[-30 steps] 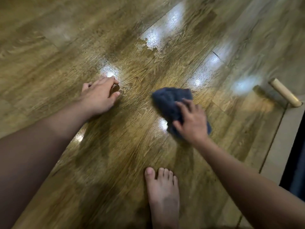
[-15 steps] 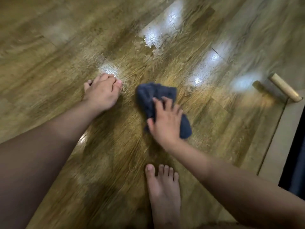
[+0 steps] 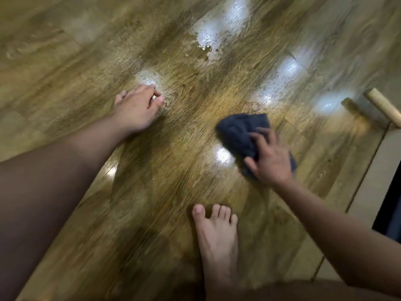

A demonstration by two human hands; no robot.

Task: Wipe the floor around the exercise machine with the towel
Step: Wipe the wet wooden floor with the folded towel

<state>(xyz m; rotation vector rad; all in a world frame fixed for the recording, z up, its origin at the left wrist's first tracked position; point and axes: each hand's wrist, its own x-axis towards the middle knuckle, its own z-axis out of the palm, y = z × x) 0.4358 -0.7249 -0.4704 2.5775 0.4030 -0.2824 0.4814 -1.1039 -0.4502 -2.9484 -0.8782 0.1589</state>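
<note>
Left hand (image 3: 138, 109), centre-left of frame: planted on the wood floor (image 3: 65, 51), fingers bent with tips down, holding nothing; likely a brace for the crouch. Bare foot (image 3: 217, 240) at lower centre. Right hand (image 3: 271, 159), right of centre: fingers spread and pressing the dark bunched towel (image 3: 238, 131) flat to scrub. Wet streaks gleam above. Pale wooden leg (image 3: 384, 109) at the right edge; machine not identifiable.
</note>
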